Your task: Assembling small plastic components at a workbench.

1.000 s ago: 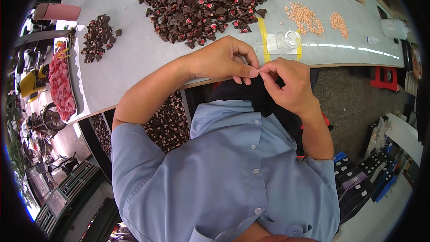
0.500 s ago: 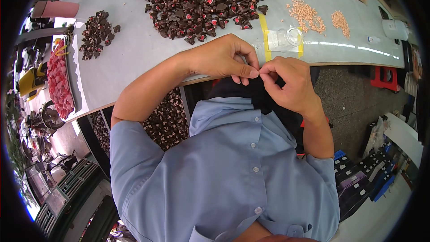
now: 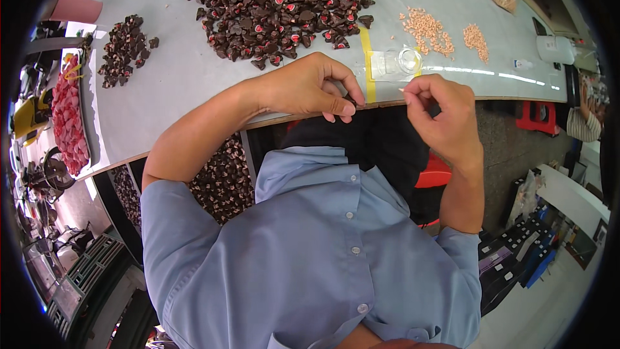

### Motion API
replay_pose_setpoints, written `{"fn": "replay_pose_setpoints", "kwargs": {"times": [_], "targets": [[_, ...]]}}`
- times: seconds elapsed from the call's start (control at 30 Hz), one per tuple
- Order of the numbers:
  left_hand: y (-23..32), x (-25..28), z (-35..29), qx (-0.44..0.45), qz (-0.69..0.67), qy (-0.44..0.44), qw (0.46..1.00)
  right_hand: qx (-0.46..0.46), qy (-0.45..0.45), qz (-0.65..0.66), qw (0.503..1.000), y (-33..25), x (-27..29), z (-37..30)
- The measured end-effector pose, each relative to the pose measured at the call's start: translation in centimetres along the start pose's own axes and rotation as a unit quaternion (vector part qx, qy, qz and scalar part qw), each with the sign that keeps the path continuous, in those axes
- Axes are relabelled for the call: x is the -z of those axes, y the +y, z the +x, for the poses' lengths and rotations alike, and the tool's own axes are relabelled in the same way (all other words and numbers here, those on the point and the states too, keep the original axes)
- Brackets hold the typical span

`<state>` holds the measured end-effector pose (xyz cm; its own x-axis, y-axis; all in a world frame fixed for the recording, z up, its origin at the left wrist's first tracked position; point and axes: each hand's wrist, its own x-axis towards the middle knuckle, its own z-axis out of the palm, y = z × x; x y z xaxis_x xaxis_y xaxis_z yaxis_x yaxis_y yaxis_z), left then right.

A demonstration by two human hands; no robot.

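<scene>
My left hand [image 3: 303, 87] hovers at the near edge of the grey table [image 3: 174, 84], fingers curled, pinching a small dark piece [image 3: 352, 99] at its fingertips. My right hand [image 3: 442, 116] is a short way to the right, apart from the left, thumb and forefinger pressed on a tiny pale pellet [image 3: 402, 90]. Just beyond the left hand lies a large heap of dark brown pieces with red spots [image 3: 278, 3]. Between the hands, on the table edge, sits a clear plastic dish [image 3: 397, 61] beside a yellow tape strip [image 3: 368, 58].
A smaller dark heap [image 3: 126, 48] lies far left. Pale orange pellets [image 3: 426, 26] are scattered right of the big heap. A tray of pink pieces [image 3: 64, 116] stands at the left. A bin of dark pieces [image 3: 223, 178] sits under the table. A red stool [image 3: 546, 116] and another person's sleeve [image 3: 584, 123] are at right.
My two hands were pressed together fingertip to fingertip; now they have come apart, the right hand drawn off to the right with the pale pellet.
</scene>
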<state>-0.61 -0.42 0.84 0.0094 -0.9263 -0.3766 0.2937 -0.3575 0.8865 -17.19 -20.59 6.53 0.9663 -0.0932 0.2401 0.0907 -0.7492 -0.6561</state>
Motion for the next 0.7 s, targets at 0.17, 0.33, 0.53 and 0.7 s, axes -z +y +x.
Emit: {"fn": "replay_pose_setpoints", "kwargs": {"times": [0.17, 0.33, 0.53, 0.7], "targets": [[0.3, 0.1, -0.3, -0.013, 0.016, -0.008, 1.000, 0.042, -0.069, -0.136, 0.987, -0.4, 3.5, 3.0], [0.0, 0.2, -0.4, -0.035, -0.004, -0.005, 0.999, 0.088, -0.142, -0.253, 0.953, -0.2, 4.3, 5.2], [0.7, 0.3, -0.7, -0.025, -0.008, -0.003, 1.000, 0.079, -0.204, -0.329, 0.918, -0.4, 4.1, 6.0], [0.5, 0.1, -0.7, -0.031, -0.026, 0.008, 0.999, 0.070, -0.226, -0.360, 0.902, -0.7, 3.9, 6.4]]}}
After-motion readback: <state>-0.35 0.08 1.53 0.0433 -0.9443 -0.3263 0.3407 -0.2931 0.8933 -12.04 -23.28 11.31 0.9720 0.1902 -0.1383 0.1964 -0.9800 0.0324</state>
